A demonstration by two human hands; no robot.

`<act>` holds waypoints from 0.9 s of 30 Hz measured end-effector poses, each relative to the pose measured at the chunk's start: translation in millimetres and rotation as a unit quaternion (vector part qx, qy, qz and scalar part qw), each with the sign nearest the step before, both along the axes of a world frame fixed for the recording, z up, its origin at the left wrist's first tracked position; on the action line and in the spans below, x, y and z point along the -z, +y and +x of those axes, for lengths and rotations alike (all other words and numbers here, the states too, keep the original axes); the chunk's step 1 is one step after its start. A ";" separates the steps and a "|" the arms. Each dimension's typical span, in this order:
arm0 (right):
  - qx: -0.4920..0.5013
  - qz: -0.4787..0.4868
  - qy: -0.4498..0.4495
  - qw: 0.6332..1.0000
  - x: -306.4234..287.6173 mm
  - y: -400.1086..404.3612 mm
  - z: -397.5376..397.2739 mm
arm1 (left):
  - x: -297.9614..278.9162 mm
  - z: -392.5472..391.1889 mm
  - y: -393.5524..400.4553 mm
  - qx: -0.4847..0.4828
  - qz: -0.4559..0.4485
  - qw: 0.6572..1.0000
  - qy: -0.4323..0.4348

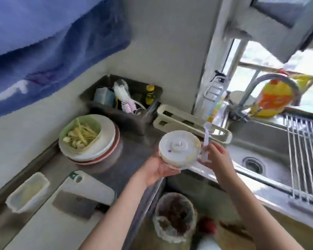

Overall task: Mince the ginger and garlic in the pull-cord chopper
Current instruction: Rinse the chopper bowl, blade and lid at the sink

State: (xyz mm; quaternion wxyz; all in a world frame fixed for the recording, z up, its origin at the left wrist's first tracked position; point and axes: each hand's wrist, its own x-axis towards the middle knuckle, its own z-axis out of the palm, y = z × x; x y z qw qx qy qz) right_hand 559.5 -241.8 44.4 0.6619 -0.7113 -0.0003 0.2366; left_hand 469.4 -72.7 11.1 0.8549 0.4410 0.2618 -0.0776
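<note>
The white round pull-cord chopper (179, 148) is held in the air between the counter and the sink, its lid facing me. My left hand (158, 167) cups it from below and the left. My right hand (216, 156) grips a pale lilac plastic piece (206, 141) at the chopper's right side; I cannot tell whether it is the cord handle or a blade part. Ginger strips and garlic cloves (79, 135) lie in a green bowl (96, 123) on stacked plates at the counter's back left.
A white cutting board (94, 184) with a cleaver (76, 202) lies front left, beside a rectangular plastic box (28, 192). A dark caddy (123, 98) stands against the wall. The steel sink (260, 159), faucet (271, 83) and roll-up rack (307, 159) are right. A lined bin (173, 219) sits below.
</note>
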 end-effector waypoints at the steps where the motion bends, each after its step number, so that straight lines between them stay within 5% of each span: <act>1: 0.021 0.022 0.013 0.999 0.5 -19.5 16.5 | -2.3 20.9 -15.8 0.011 -0.016 1.000 -0.001; 4: 0.090 0.061 0.042 0.993 4.4 -83.0 65.1 | 1.4 80.8 -59.9 0.031 -0.015 0.999 -0.003; 7: 0.146 -0.078 0.007 0.986 29.8 -151.3 118.3 | 11.1 131.9 -102.0 0.064 -0.005 0.998 -0.007; 10: 0.067 -0.240 0.020 0.968 72.5 -201.4 167.2 | 17.7 172.7 -141.3 0.102 -0.001 0.995 -0.003; 17: -0.126 -0.426 0.070 0.893 158.5 -231.0 231.2 | 42.0 240.5 -190.6 0.097 -0.026 0.993 0.055; 22: -0.127 -0.364 0.133 0.913 184.4 -232.5 250.3 | 60.5 266.4 -196.3 0.096 -0.004 0.992 0.084; 27: 0.104 -0.229 -0.071 0.965 126.9 -216.2 308.1 | 76.1 277.8 -200.2 0.090 0.049 0.991 0.091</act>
